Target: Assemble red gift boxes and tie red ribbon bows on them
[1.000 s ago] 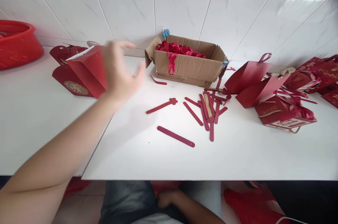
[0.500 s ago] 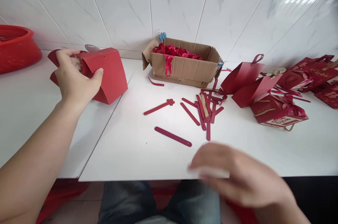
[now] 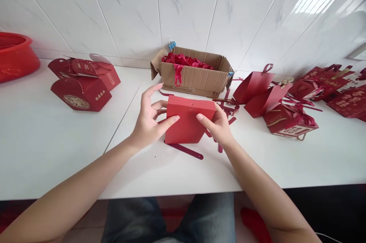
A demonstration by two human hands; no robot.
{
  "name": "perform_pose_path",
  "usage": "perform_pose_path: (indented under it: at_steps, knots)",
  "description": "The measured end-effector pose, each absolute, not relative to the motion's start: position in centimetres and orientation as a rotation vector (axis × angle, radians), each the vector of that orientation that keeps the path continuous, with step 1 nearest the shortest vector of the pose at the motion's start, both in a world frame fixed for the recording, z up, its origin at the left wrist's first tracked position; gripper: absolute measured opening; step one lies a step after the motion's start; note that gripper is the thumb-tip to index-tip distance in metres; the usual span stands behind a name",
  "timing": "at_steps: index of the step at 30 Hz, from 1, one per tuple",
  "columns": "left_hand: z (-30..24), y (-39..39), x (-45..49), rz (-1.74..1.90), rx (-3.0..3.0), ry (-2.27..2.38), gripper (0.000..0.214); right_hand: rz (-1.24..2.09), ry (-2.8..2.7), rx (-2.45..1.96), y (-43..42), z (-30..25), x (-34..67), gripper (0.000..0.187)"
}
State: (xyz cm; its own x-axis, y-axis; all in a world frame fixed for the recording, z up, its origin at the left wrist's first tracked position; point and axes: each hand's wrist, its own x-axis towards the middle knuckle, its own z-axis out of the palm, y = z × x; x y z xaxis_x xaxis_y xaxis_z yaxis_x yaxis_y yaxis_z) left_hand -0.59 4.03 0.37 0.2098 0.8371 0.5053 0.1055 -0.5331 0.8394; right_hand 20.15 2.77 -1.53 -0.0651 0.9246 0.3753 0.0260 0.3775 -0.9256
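Between my two hands is a plain red paper gift box (image 3: 188, 124), held above the table with small holes near its top edge. My left hand (image 3: 151, 121) grips its left side, thumb on the near face and forefinger raised. At the right edge my right hand (image 3: 215, 126) has its thumb on the near face and its fingers behind. Below the box lies a dark red paper strip (image 3: 187, 151) with rounded ends. More red strips (image 3: 220, 147) are partly hidden behind the box and my right hand.
A cardboard box (image 3: 191, 79) of red ribbons stands by the tiled wall. Printed red gift boxes (image 3: 82, 96) sit at left beside a red basin (image 3: 17, 58). To the right are tall red boxes (image 3: 254, 86), a ribboned box (image 3: 290, 121) and red bags (image 3: 347, 100).
The plain red box has come from the left to the middle, uncovering printed boxes there. My right hand has risen from the table's front edge and taken hold of its right side.
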Motion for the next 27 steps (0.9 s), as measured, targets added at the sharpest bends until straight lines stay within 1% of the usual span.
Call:
perform_pose_path:
  at_steps: [2, 4, 6, 10, 12, 15, 18, 19, 20, 23, 27]
  knots:
    - [-0.2, 3.4, -0.6, 1.367, 1.83, 0.855, 0.078, 0.952, -1.38, -0.921, 2.1, -1.4, 19.9, 0.03]
    - [-0.5, 3.0, -0.9, 1.375, 1.859, 0.813, 0.073, 0.965, -1.369, -0.897, 1.6, -1.3, 19.8, 0.024]
    - [-0.4, 2.8, -1.1, 1.388, 1.902, 0.771, 0.059, 0.977, -1.375, -0.841, 1.3, -1.2, 19.8, 0.02]
    - [0.1, 2.5, -1.0, 1.397, 1.963, 0.792, 0.018, 0.935, -1.386, -0.836, 1.0, -1.1, 19.5, 0.015]
    - [0.3, 2.4, -0.8, 1.386, 1.951, 0.809, 0.009, 0.897, -1.373, -0.884, 1.0, -1.1, 19.3, 0.019]
    - [0.2, 2.6, -0.6, 1.415, 1.937, 0.826, 0.005, 0.921, -1.3, -0.941, 0.9, -1.2, 19.0, 0.029]
    - [0.0, 2.7, -0.5, 1.437, 1.94, 0.851, 0.005, 0.931, -1.259, -0.896, 0.8, -1.3, 18.8, 0.042]
    - [0.0, 2.7, -0.4, 1.431, 1.937, 0.863, 0.005, 0.918, -1.278, -0.872, 0.8, -1.3, 18.8, 0.042]
    - [0.0, 2.7, -0.3, 1.422, 1.932, 0.876, 0.006, 0.905, -1.307, -0.857, 0.7, -1.3, 18.8, 0.038]
    - [0.1, 2.6, -0.1, 1.386, 1.89, 0.929, 0.012, 0.888, -1.359, -0.889, 0.6, -1.1, 18.9, 0.018]
    - [0.2, 2.5, 0.0, 1.329, 1.813, 0.939, 0.017, 0.918, -1.313, -0.944, 0.7, -0.9, 18.9, 0.02]
